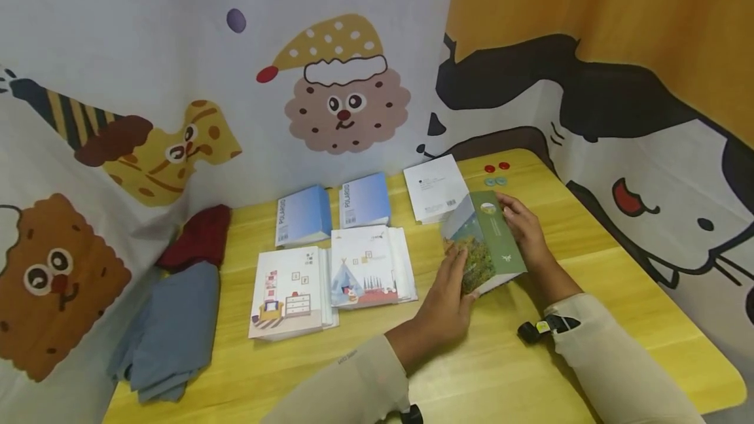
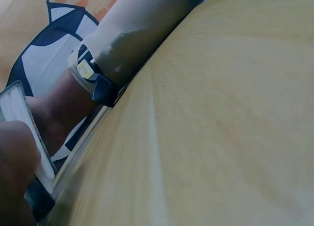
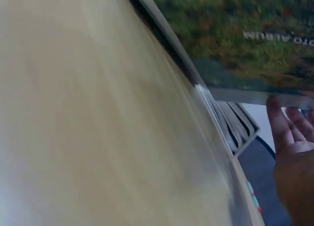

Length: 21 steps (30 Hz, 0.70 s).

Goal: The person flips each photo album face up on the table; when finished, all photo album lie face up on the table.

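A photo album [image 1: 493,237] with a green spine and a landscape cover is held up, tilted, over the right part of the yellow table. My left hand [image 1: 444,300] grips its near left side, fingers lying on the landscape cover and thumb by the lower edge. On the far right side, my right hand [image 1: 524,231] holds the green spine's edge; some of its fingers are hidden behind the album. Upside-down lettering shows on the album cover [image 3: 245,44] in the right wrist view. In the left wrist view, only a pale edge of the album [image 2: 24,123] appears.
Two blue albums [image 1: 305,214] [image 1: 365,200] and two white illustrated albums [image 1: 288,293] [image 1: 368,267] lie left of my hands. Behind is a white album [image 1: 434,187]. Small red discs [image 1: 497,167] and teal discs [image 1: 495,181] lie at the back; folded grey-blue cloth [image 1: 171,332] and dark red cloth [image 1: 197,237] lie left.
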Each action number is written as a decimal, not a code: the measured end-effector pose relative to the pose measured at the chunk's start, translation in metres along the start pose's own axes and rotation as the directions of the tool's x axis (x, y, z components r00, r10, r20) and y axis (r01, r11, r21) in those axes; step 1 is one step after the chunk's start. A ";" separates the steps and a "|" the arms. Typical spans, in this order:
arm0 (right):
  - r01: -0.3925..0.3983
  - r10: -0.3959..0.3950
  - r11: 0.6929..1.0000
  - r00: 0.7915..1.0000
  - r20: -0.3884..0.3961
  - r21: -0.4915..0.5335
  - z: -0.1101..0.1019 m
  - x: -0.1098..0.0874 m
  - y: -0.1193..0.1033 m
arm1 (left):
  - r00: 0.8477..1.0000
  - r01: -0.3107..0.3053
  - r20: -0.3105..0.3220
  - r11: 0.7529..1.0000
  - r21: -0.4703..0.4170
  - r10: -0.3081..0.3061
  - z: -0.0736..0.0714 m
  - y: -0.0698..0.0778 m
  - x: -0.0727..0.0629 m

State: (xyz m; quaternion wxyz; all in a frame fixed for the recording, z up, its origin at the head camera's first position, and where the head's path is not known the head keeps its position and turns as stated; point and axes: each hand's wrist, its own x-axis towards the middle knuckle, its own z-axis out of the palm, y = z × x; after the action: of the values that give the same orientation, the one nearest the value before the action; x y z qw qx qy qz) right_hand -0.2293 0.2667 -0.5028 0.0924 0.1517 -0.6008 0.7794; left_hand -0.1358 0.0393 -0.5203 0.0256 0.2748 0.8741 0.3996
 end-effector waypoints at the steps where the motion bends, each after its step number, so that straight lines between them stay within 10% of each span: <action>1: -0.013 0.013 1.000 1.000 0.023 -0.001 0.002 -0.002 0.001 | 1.000 -0.013 -0.011 1.000 -0.022 0.012 0.000 0.000 0.000; 11: 0.021 0.023 0.983 0.972 0.234 -0.183 0.008 -0.012 0.011 | 0.982 -0.138 -0.154 0.973 -0.185 0.110 0.003 -0.006 0.004; 17: 0.176 -0.014 0.888 0.934 0.357 -0.425 0.006 -0.009 0.020 | 0.940 -0.186 -0.322 0.961 -0.206 0.113 0.001 -0.006 0.004; 21: 0.186 -0.012 0.877 0.930 0.368 -0.442 0.007 -0.005 0.021 | 0.903 -0.208 -0.410 0.967 -0.148 0.131 -0.001 -0.005 0.006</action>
State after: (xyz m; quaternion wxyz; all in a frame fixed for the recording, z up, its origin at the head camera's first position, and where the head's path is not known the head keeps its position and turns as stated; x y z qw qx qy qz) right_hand -0.2304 0.2544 -0.5223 0.0571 0.2934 -0.7694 0.5645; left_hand -0.1437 0.0390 -0.5221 -0.1610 0.2597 0.7921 0.5284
